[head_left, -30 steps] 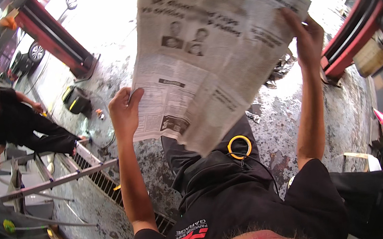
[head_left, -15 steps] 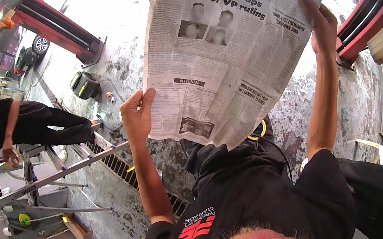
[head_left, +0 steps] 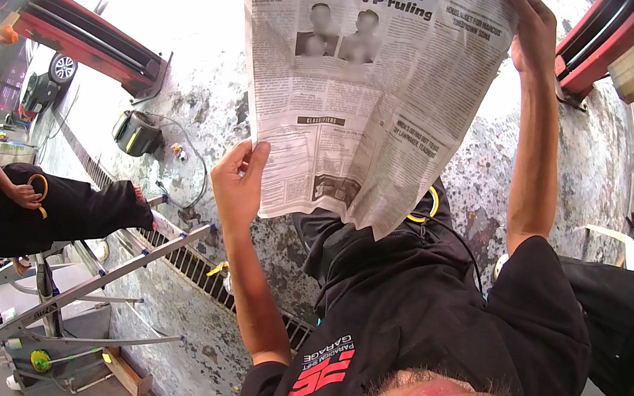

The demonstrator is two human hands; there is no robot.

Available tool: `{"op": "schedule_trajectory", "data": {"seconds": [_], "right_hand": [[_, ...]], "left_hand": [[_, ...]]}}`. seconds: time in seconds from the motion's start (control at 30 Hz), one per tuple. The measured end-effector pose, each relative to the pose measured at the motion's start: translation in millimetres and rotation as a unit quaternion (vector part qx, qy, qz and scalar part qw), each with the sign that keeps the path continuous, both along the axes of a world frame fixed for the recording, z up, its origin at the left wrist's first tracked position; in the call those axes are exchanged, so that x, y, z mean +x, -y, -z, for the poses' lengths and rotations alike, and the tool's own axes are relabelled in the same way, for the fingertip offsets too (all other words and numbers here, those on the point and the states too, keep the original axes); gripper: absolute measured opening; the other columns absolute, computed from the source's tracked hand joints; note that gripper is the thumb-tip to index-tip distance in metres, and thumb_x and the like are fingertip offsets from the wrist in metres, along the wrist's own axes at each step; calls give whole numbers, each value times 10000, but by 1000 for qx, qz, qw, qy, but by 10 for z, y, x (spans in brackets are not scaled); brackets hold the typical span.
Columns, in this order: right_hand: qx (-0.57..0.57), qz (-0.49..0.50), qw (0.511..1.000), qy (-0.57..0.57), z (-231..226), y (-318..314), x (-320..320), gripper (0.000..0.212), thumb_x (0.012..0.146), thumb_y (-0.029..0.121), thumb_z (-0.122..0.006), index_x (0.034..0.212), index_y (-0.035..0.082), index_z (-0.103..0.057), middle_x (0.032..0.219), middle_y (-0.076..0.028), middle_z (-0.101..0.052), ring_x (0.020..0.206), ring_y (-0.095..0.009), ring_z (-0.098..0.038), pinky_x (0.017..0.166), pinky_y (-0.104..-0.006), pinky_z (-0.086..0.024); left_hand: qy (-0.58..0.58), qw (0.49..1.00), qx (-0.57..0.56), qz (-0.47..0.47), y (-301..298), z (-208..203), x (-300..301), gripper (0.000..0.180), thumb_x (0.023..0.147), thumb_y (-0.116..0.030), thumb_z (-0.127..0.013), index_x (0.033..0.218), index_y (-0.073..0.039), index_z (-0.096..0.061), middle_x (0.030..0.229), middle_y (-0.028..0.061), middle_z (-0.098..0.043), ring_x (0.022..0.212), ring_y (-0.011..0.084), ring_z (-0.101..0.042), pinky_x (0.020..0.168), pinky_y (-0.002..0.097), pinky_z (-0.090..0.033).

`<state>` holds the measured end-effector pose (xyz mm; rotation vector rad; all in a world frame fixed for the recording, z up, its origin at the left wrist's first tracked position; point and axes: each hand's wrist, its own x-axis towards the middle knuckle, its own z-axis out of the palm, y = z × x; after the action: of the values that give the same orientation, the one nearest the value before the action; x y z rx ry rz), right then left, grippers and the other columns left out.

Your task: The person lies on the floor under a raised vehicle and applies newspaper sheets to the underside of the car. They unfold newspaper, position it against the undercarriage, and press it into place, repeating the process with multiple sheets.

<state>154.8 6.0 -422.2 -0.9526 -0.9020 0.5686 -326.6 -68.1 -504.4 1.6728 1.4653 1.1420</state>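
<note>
A newspaper sheet [head_left: 391,90] is stretched out in front of me, printed with dark headlines and small photos. My left hand [head_left: 241,178] pinches its lower left edge between thumb and fingers. High on the opposite side, my right hand [head_left: 532,30] grips the right edge, with part of its fingers behind the paper. A fold runs up from the bottom edge, which is wavy. Behind the sheet, near my legs, a yellow ring-shaped thing [head_left: 430,206] shows in part.
At the left, another person in black [head_left: 42,200] holds a yellow ring beside an aluminium ladder [head_left: 94,282]. A floor drain grate [head_left: 202,275] crosses the stained floor. Beyond are a black case [head_left: 136,134] with a hose and red lift posts [head_left: 88,40]. A wooden block [head_left: 124,372] lies lower left.
My left hand has moved right and slightly up, so the newspaper is narrower and more buckled. The other person has shifted, and their hand with the yellow ring is higher.
</note>
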Motion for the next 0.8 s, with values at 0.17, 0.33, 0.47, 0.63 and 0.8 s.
{"op": "schedule_trajectory", "data": {"seconds": [0.17,0.33,0.47,0.63,0.8], "right_hand": [[-1,-7,1000,-5,22,-2,-9,380,918,167,-809,1173,-95,-705,1135,-153,-741,1030,-193,-712,958,-315,-539],[-3,-17,1000,2,-13,1,-72,369,924,177,-806,1165,-85,-711,1122,-150,-747,1018,-184,-713,949,-316,-541],[3,-30,999,15,10,-30,-81,368,928,182,-803,1174,-77,-715,1120,-135,-750,1002,-174,-714,934,-310,-542],[3,-39,999,36,-8,22,-212,354,919,173,-810,1172,-61,-730,1092,-129,-764,978,-166,-719,906,-300,-543],[-10,-33,995,95,-66,231,-611,335,899,151,-819,1173,-29,-749,1023,-121,-780,876,-159,-728,858,-305,-556]], "left_hand": [[24,1000,-2,13,-13,40,30,239,974,-200,-745,1065,21,-747,796,23,-700,694,44,-556,633,241,-452],[-16,999,38,-4,-67,30,62,245,964,-167,-740,1153,-13,-753,916,51,-748,776,88,-638,709,263,-497],[-26,998,52,23,-114,-108,96,282,959,-152,-737,1217,-37,-737,988,53,-762,850,118,-672,758,278,-516],[-13,997,60,46,-180,-230,257,305,965,-150,-731,1261,-76,-718,994,59,-764,866,136,-685,761,294,-530],[-69,977,189,65,-296,-690,626,318,948,-159,-749,1254,-80,-711,1072,84,-750,920,188,-710,767,331,-556]]}}
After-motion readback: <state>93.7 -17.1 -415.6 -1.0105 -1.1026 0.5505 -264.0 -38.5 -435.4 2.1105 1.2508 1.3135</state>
